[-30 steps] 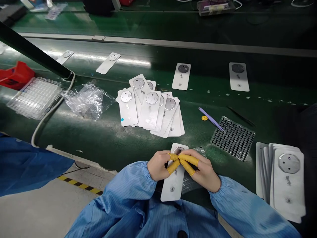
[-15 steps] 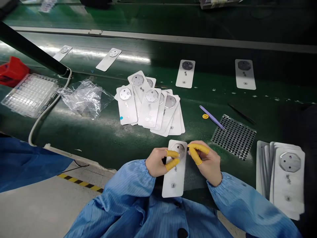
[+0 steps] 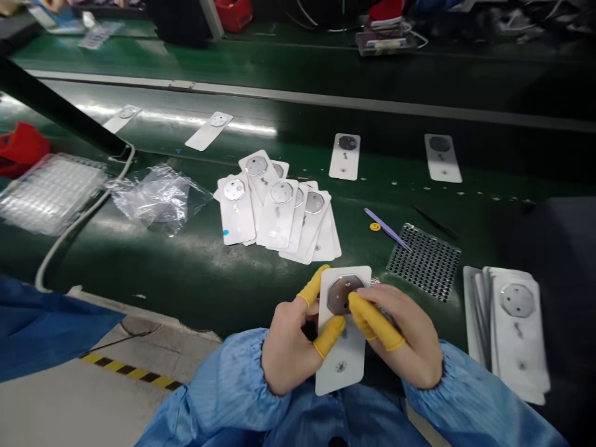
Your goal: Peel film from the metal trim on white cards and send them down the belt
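Observation:
A white phone back cover with a dark octagonal camera plate is tilted up in front of my body. My left hand grips its left edge, the thumb on the front face and a finger behind. On its thumb and fingers are yellow finger cots. My right hand, also in yellow finger cots, has its fingertips pinched together at the right side of the camera plate. Whatever is between them is hidden. To the right lies a black tray of small round holes, with purple tweezers resting on its corner.
Loose phone covers lie heaped ahead, and a stack of covers sits at right. Single covers lie along the green belt. Plastic film, clear trays, a red bin and a white cable are left.
The phone cover has been lifted and tilted toward me. My left hand has shifted from over the camera plate to its left edge; my right hand has moved from beside the cover onto the plate.

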Demonstrator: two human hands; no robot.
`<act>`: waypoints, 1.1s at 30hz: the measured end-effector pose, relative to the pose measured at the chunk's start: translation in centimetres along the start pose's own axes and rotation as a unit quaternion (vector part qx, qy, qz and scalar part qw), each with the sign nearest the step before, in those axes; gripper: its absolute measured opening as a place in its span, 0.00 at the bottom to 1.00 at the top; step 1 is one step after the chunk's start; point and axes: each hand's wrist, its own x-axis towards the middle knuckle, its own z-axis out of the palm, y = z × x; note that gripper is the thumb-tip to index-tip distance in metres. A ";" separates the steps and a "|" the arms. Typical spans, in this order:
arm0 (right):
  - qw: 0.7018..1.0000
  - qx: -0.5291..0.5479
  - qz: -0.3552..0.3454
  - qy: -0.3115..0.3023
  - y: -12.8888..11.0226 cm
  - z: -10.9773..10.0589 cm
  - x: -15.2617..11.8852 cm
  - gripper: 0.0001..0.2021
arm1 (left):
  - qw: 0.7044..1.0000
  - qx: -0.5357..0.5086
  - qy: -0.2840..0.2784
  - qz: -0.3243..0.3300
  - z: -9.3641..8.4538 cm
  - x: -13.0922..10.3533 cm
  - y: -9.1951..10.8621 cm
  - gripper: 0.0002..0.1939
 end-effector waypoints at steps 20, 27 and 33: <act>0.978 -0.112 -0.169 -0.055 0.9 -1.1 -1.2 0.26 | 0.991 0.132 -0.031 0.008 2.0 0.4 0.8 0.07; 0.980 -0.113 -0.155 -0.049 1.2 -1.4 -2.2 0.27 | 0.995 0.077 -0.057 -0.008 1.8 0.8 1.9 0.04; 0.987 -0.121 -0.101 -0.038 0.9 -1.8 -1.6 0.25 | 0.995 0.073 -0.071 -0.003 1.9 0.7 2.0 0.10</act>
